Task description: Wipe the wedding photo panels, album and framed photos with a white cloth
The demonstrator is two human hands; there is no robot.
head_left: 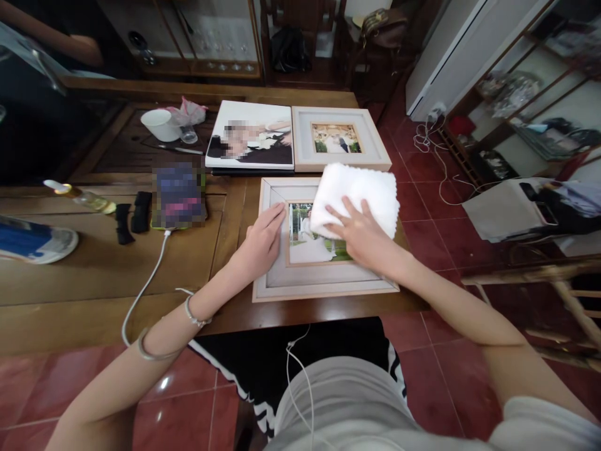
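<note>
A picture frame with a pale wide border and a wedding photo inside lies flat at the table's front edge. My left hand holds its left side, fingers close together over the border and fingertips near the photo. On the right part of the same frame, my right hand holds a folded white cloth down with spread fingers. The cloth covers the frame's upper right corner and part of the photo. Beyond it are a second framed photo and a white-edged photo panel, side by side.
Left on the wooden table are a phone with a white cable, black straps, a dropper bottle and a blue-labelled container. A white cup stands farther back. A person's arm shows at upper left.
</note>
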